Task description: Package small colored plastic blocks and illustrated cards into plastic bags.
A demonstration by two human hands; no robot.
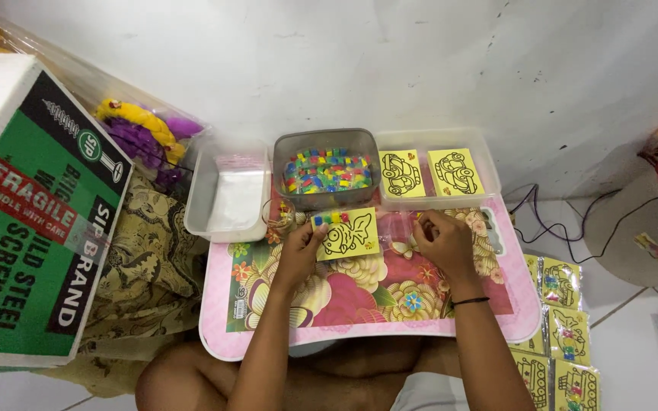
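A: Head view, looking straight down: a pink lap table [222, 335] with a flowered top, set on a white tiled floor [641, 350] against a white wall [390, 61].

B: And the hands?

A: Left hand [298, 247] pinches the edge of a yellow fish card [348, 234], lying on the table near its far edge. Right hand [442, 242] is curled, fingertips down on the table just beside the card; what it pinches, I cannot tell.

B: Behind them?

A: Three tubs along the wall: a clear tub [226, 190] with bags, a grey tub [327, 169] of coloured bits, a third tub [489, 164] with two yellow car cards.

B: The sides?

A: A green carton [32, 228] on the left, packed cards [561, 335] on the floor to the right.
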